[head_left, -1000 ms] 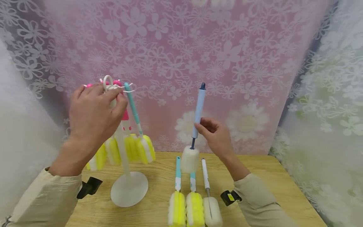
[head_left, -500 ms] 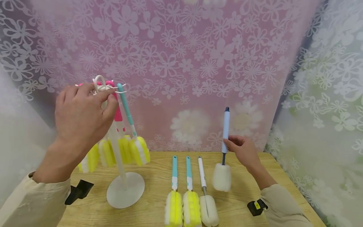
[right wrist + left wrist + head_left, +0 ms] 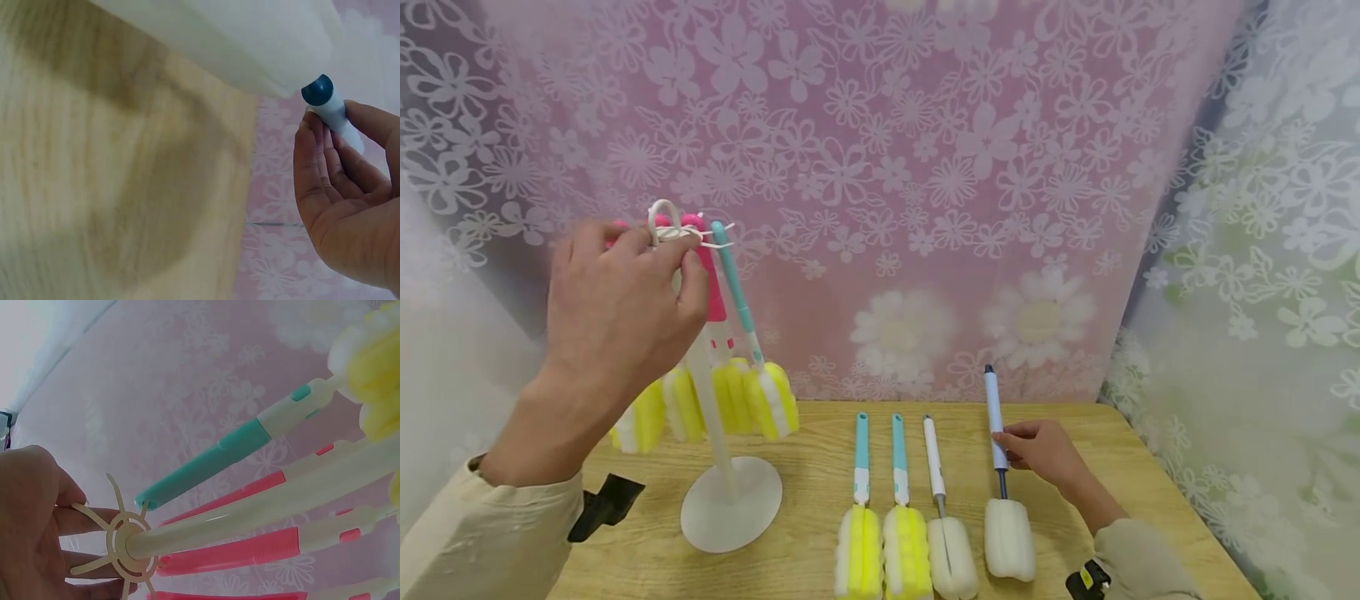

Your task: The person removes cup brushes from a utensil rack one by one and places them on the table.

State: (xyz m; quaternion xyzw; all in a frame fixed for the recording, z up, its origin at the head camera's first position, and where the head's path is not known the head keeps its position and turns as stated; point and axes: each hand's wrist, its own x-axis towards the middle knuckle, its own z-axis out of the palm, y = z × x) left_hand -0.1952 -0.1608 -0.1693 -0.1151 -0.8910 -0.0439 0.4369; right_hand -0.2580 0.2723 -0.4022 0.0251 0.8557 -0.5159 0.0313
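My right hand (image 3: 1048, 457) pinches the light blue handle of a sponge bottle brush (image 3: 1009, 542), its white head low over the table at the right. In the right wrist view, thumb and fingertips meet on the handle (image 3: 337, 115) beside its dark blue collar. My left hand (image 3: 625, 304) grips the hooked top of a white stand (image 3: 732, 507). Seen from the left wrist, its fingers reach behind the prongs of the hook ring (image 3: 112, 556). A teal-handled brush (image 3: 212, 465) and several pink-handled brushes (image 3: 231, 553) hang there, yellow-and-white sponges downward.
Two teal-handled brushes (image 3: 862, 450) (image 3: 899, 450) and a white-handled brush (image 3: 934, 458) lie side by side on the wooden table (image 3: 805, 467). Behind the table's back edge hangs a pink flowered curtain (image 3: 820, 167). A pale flowered sheet (image 3: 1262, 333) borders the right side.
My right hand has carried the light blue brush to the right and down, from beside the stand to low over the table right of the row. My left hand stays at the stand's top.
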